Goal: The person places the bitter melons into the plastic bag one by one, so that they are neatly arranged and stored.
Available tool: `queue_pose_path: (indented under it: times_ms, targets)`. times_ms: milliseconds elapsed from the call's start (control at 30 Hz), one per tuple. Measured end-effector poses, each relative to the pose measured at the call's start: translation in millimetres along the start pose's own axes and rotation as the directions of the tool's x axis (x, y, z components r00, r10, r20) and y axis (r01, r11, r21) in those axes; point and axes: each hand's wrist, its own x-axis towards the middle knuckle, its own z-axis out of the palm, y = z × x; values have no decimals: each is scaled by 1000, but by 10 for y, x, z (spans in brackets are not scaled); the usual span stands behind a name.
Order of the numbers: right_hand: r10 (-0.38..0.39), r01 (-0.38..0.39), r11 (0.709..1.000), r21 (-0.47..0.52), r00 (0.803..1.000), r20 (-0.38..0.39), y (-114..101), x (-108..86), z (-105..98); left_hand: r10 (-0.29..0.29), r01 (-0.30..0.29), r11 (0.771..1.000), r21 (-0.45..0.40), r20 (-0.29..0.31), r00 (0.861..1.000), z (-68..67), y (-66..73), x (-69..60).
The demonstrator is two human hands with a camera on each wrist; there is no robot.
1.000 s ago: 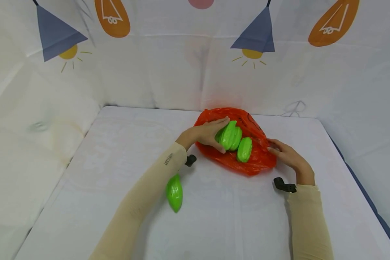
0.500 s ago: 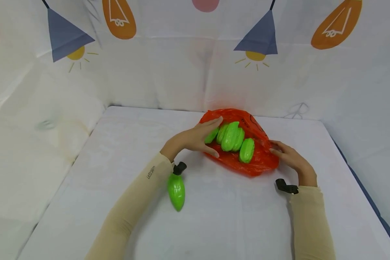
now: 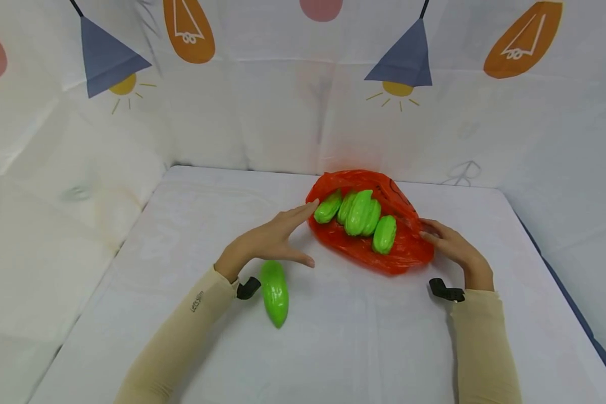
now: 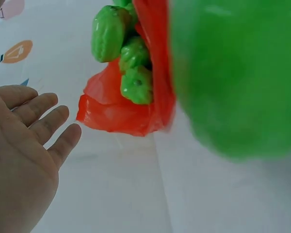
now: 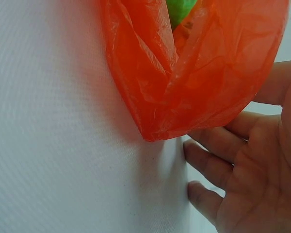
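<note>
A red plastic bag (image 3: 363, 258) lies spread on the white table, its mouth toward the camera. Several glossy green ridged vegetable-like pieces (image 3: 357, 213) sit in it, their exact kind unclear. My left hand (image 3: 270, 238) hovers left of the bag, fingers extended, thumb apart, holding nothing. Below that hand a single tapered green piece (image 3: 275, 294) lies on the table; a large blurred green shape (image 4: 237, 73) fills the right of the left wrist view. At the bag's right edge, my right hand (image 3: 449, 247) pinches the red plastic between thumb and fingers.
The white table (image 3: 353, 348) ends at a back edge against a white cloth wall (image 3: 262, 118) printed with lamps and bulbs. Black wrist cameras (image 3: 445, 290) stick out from both wrists.
My left hand has drawn back from the green pieces in the bag, moving left and toward me, uncovering the leftmost one. My right hand stays at the bag's edge.
</note>
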Motion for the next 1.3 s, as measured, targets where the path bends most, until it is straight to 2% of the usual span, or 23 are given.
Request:
queue_pose_path:
  times_ms: [200,367,533,700,1067,1300]
  targets:
    - [4,-4,1000,-5,1000,-1,-7,-3,-6,-64,64,998,-17,1,998,126,-101,-271]
    - [-6,6,1000,1,1000,-6,17,-1,0,-89,90,994,-58,16,996,269,-152,-445]
    - [-9,9,1000,-2,1000,-7,31,5,2,-122,126,988,-90,54,991,426,-185,-583]
    - [-1,1,1000,0,1000,3,27,16,1,-129,136,986,-94,71,989,533,-200,-669]
    - [-5,5,1000,-8,1000,1,9,13,0,-145,145,989,11,80,986,521,-244,-770]
    - [10,-10,1000,-2,1000,8,-15,12,-3,-152,152,988,-35,-9,988,432,-315,-772]
